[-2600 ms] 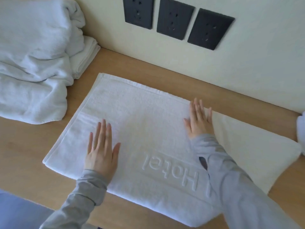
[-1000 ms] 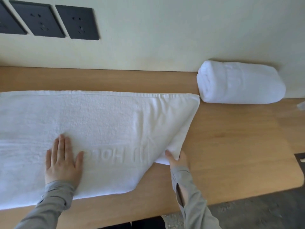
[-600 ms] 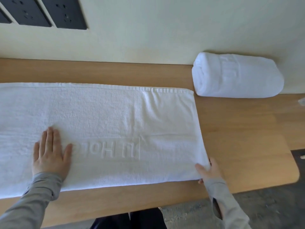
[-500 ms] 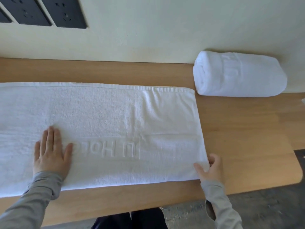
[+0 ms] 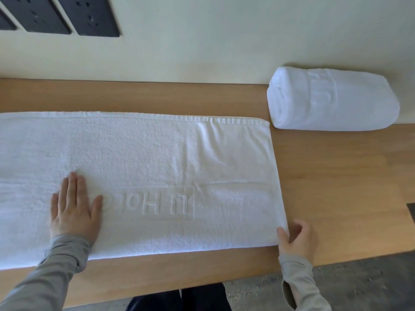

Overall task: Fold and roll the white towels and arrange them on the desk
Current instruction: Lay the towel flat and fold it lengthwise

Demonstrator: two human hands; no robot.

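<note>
Towel (image 5: 157,158) is lying flat on the desk (image 5: 336,187), folded into a long band that is running off the left edge of the view. Its far edge is lying parallel to the wall (image 5: 224,37), with a strip of bare wood showing between them. Raised lettering (image 5: 152,204) is facing up near the front edge and reading upside down from this side.

The left hand (image 5: 74,214) is pressing down on the towel with its palm flat, fingers straight and close together, thumb spread out to the side. The thumb is covering the left end of the lettering.

The right hand (image 5: 296,239) is pinching the towel's near right corner. Its thumb (image 5: 281,234) is lying on top of the cloth, and its curled fingers are sitting against the right edge, resting on the wood. Both arms are wearing grey sleeves (image 5: 60,261).

A rolled towel (image 5: 332,99) is lying on its side at the back right of the desk, against the wall. Its spiral end is pointing left, just beside the flat towel's far right corner. Whether the two are touching cannot be told.

Dark sockets (image 5: 89,16) are sitting in the wall at the upper left. Grey floor (image 5: 359,286) is showing below the desk's front edge.
</note>
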